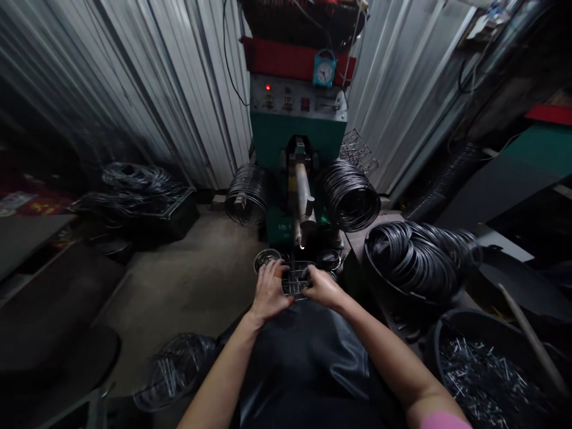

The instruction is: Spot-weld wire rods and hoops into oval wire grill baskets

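A small wire rack of crossed metal rods lies between my hands, just above my dark apron. My left hand grips its left side, fingers curled over the edge, with an orange band around one finger. On the right side, my right hand is closed on the rack's edge. Straight ahead is a green spot-welding machine, its metal arm pointing down toward me above the rack. Round wire pieces are partly visible behind my left hand.
Bundles of wire rings hang left and right of the machine. A tub of wire rings and a bin of short metal rods stand at right. A wire basket is low left, a crate farther back.
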`<state>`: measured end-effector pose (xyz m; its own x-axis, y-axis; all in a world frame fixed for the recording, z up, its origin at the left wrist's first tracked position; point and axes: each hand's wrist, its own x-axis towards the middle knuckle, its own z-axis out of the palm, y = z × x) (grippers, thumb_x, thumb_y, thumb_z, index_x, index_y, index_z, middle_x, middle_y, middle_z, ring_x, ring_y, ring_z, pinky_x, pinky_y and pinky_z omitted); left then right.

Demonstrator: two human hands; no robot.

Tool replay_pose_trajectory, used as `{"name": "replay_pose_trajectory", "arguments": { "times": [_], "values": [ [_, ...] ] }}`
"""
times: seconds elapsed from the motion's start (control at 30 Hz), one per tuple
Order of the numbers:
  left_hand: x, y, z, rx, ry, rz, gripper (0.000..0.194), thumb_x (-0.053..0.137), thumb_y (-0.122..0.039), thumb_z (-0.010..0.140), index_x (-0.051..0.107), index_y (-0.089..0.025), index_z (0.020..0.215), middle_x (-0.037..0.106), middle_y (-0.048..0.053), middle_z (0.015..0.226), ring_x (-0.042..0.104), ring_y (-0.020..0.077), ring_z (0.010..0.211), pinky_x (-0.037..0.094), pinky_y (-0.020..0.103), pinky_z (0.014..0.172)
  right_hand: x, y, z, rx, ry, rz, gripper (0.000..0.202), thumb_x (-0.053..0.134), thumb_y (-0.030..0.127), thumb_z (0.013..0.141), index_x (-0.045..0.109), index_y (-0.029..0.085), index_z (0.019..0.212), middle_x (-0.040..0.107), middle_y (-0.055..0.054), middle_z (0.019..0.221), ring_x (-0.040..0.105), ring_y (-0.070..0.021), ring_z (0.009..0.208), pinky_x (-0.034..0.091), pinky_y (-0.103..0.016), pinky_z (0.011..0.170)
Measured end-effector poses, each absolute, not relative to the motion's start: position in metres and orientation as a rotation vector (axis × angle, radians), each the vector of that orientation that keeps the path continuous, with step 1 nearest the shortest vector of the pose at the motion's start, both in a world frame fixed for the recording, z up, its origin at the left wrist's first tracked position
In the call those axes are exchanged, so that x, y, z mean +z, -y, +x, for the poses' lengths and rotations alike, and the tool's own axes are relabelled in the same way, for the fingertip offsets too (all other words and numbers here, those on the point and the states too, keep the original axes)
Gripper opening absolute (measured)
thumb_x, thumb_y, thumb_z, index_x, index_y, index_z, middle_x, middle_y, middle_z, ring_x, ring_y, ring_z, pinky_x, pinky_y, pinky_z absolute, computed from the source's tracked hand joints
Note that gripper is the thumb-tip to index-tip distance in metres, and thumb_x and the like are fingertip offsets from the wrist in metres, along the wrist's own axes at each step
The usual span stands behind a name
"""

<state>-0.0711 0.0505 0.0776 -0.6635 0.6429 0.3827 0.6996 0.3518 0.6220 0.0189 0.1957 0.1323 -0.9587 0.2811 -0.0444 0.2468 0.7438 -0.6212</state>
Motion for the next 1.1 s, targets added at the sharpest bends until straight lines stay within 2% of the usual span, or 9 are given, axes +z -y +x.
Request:
{"name": "replay_pose_trajectory", "arguments": {
  "times": [0.13, 0.33, 0.47, 0.7, 0.9, 1.1],
  "values": [
    [0.095, -0.058, -0.071, -1.096, 2.565, -1.276, 0.064, 0.071, -0.018, 0.049, 0.054, -0.019, 0.110, 0.050, 0.016, 0.131, 0.039, 0.0391, 0.127, 0.025, 0.054, 0.108, 0.117, -0.194, 0.020, 0.860, 2.765, -0.526, 0.027, 0.058, 0.010, 0.069, 0.058, 0.021, 0.094, 0.066, -0.001, 0.074, 0.062, -0.0168, 0.067, 0.039, -0.022, 0.059],
    [0.098, -0.067, -0.080, -1.145, 2.593, -1.250, 0.060, 0.071, -0.019, 0.048, 0.055, -0.018, 0.106, 0.051, 0.015, 0.129, 0.042, 0.0375, 0.124, 0.032, 0.051, 0.105, 0.108, -0.213, 0.025, 1.026, 2.772, -0.028, 0.026, 0.049, 0.008, 0.079, 0.066, 0.019, 0.096, 0.070, -0.005, 0.093, 0.064, -0.0170, 0.087, 0.048, -0.026, 0.077],
    [0.095, -0.073, -0.087, -1.196, 2.613, -1.217, 0.062, 0.071, -0.019, 0.048, 0.054, -0.020, 0.107, 0.052, 0.012, 0.128, 0.044, 0.0351, 0.123, 0.036, 0.049, 0.104, 0.110, -0.225, 0.021, 1.004, 2.826, 0.102, 0.031, 0.060, 0.014, 0.077, 0.065, 0.020, 0.107, 0.067, -0.007, 0.100, 0.064, -0.0190, 0.090, 0.049, -0.028, 0.077],
    [0.088, -0.080, -0.097, -1.197, 2.628, -1.273, 0.065, 0.072, -0.020, 0.047, 0.054, -0.020, 0.109, 0.052, 0.013, 0.128, 0.046, 0.0356, 0.122, 0.037, 0.049, 0.103, 0.096, -0.230, 0.016, 0.999, 2.763, 0.127, 0.027, 0.057, 0.007, 0.077, 0.067, 0.020, 0.098, 0.067, -0.006, 0.092, 0.065, -0.0177, 0.083, 0.050, -0.026, 0.073],
    [0.094, -0.087, -0.109, -1.231, 2.606, -1.325, 0.058, 0.071, -0.021, 0.050, 0.055, -0.021, 0.106, 0.054, 0.010, 0.125, 0.048, 0.0315, 0.120, 0.039, 0.045, 0.102, 0.096, -0.237, 0.006, 0.952, 2.749, 0.121, 0.026, 0.059, 0.006, 0.077, 0.067, 0.022, 0.096, 0.068, -0.005, 0.091, 0.065, -0.0161, 0.083, 0.049, -0.024, 0.074],
    [0.110, -0.099, -0.120, -1.197, 2.750, -1.254, 0.054, 0.073, -0.022, 0.051, 0.055, -0.022, 0.102, 0.060, 0.007, 0.111, 0.056, 0.0288, 0.107, 0.045, 0.038, 0.090, 0.107, -0.244, -0.009, 0.903, 2.736, 0.086, 0.019, 0.058, 0.008, 0.080, 0.068, 0.020, 0.091, 0.068, -0.005, 0.089, 0.065, -0.0161, 0.083, 0.049, -0.025, 0.074]
  ]
}}
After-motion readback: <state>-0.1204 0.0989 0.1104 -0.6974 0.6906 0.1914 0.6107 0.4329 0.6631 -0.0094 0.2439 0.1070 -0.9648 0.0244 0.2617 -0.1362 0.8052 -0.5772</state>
